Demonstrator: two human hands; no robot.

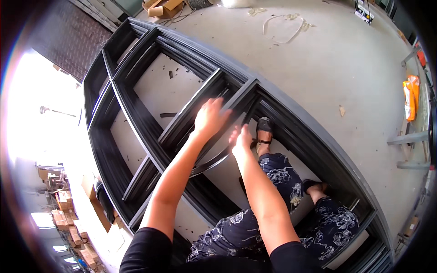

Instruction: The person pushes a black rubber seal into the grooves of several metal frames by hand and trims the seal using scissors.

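Note:
A stack of dark grey window frames [291, 98] lies flat below me, divided by crossbars. My right hand [242, 139] is closed around a thin, flexible black strip [214, 162], which looks like a rubber seal. One stretch of the strip runs from that hand up toward a frame corner; the rest loops down and left beneath my forearms. Over a crossbar just left of it is my left hand [210, 120], its fingers smeared by motion. Whether it grips anything cannot be made out.
My feet stand inside a frame opening, one shoe [265, 126] beside the long outer rail. Black scraps [170, 74] litter the floor within the frames. Cardboard boxes [164, 8] sit at the far edge, an orange bag [411, 98] at the right, more boxes [68, 218] at lower left.

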